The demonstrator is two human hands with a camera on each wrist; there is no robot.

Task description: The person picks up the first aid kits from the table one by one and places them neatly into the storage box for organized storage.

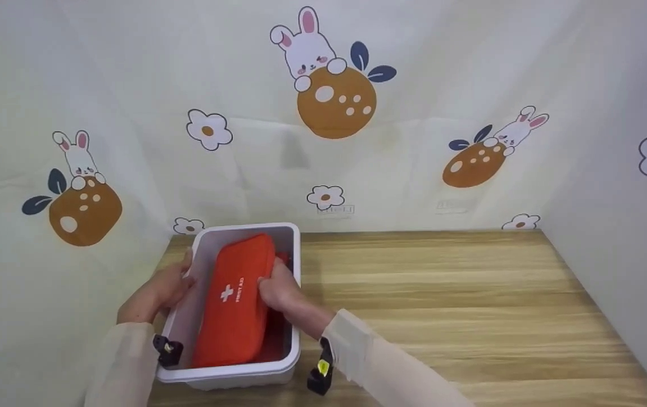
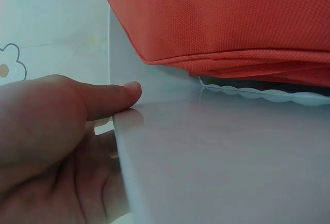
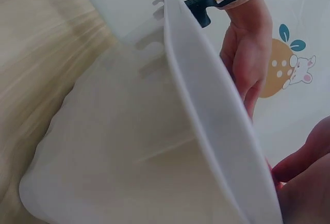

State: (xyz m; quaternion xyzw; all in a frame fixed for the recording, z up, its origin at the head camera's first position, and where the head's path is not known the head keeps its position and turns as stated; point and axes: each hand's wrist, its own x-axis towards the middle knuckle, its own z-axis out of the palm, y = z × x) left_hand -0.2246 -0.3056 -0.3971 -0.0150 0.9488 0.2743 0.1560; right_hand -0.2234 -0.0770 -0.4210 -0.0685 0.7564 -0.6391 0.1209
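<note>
A white plastic bin (image 1: 233,370) stands on the left part of the wooden table. In it a red zip pouch (image 1: 230,328) marked FIRST AID with a white cross lies tilted, its upper part near the bin's far rim. My right hand (image 1: 286,288) grips the pouch's right edge. My left hand (image 1: 159,294) holds the bin's left rim; in the left wrist view its thumb (image 2: 121,95) lies over the rim with the other fingers outside. More red material shows beneath the pouch, mostly hidden. In the right wrist view the bin's outer wall (image 3: 113,131) covers most of the pouch.
Wooden tabletop (image 1: 442,299) extends to the right of the bin. A pale cloth backdrop (image 1: 413,164) with rabbits, oranges and flowers rises behind and at both sides. Each wrist carries a black camera mount (image 1: 320,370).
</note>
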